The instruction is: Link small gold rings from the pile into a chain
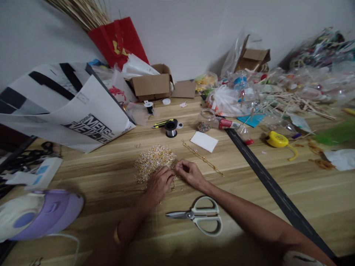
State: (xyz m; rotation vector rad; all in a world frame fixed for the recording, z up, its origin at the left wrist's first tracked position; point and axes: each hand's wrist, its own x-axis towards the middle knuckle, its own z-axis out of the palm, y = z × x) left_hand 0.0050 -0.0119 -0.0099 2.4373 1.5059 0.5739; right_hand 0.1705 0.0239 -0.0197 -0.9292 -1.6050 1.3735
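My left hand (161, 181) rests at the lower right edge of a pile of clear and gold beads (152, 162), its fingers pinched together. Close against it, my right hand (190, 173) also has its fingers pinched. Whatever lies between the fingertips is too small to make out. A thin gold chain (173, 187) shows just under my left hand. Beyond my right hand lies another gold beaded chain (203, 159), stretched out on the table. Scissors with pale handles (206, 215) lie nearer to me, blades pointing left.
Farther back are a wire spool (171, 130), a yellow utility knife (163, 123), a white card (204, 141) and a jar of beads (204, 122). A tape measure (277, 139) lies right, a white paper bag (91, 114) and purple iron-like appliance (59, 212) left.
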